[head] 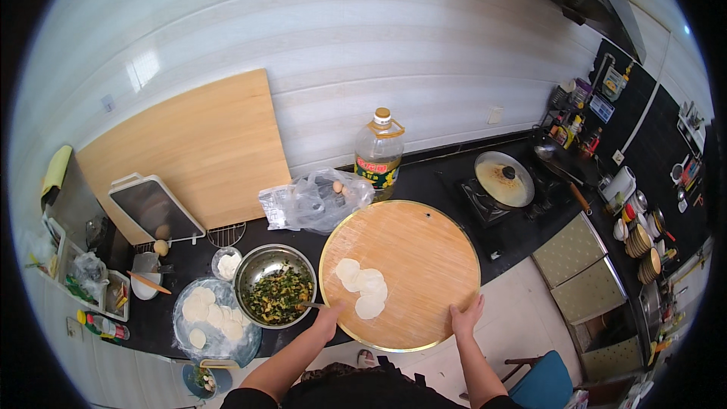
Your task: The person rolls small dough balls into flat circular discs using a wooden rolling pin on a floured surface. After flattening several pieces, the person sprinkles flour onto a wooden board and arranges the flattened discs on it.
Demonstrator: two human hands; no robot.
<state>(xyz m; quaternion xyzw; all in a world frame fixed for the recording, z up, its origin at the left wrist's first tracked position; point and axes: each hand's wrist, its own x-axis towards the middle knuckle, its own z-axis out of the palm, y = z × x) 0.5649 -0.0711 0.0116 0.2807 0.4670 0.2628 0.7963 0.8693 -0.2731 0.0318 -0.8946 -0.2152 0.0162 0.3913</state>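
A large round wooden board (420,272) with a pale rim is in front of me, its near edge reaching past the counter's front. My left hand (328,321) grips its lower left rim, close to the handle of a utensil in the steel bowl. On the lower right rim, my right hand (467,316) holds it too. Several thin dough rounds (370,283) overlap on the board's left part. The steel bowl (246,272) to its left holds a chopped green and yellow filling (278,295). Farther left, more dough rounds (214,315) lie on a floured round mat (187,324).
A lidded pan (504,180) sits on the gas stove (480,210), with a wok (559,162) beyond. Behind the board stand an oil bottle (379,150) and a plastic bag with eggs (324,199). A blue chair (542,383) stands on the floor at right.
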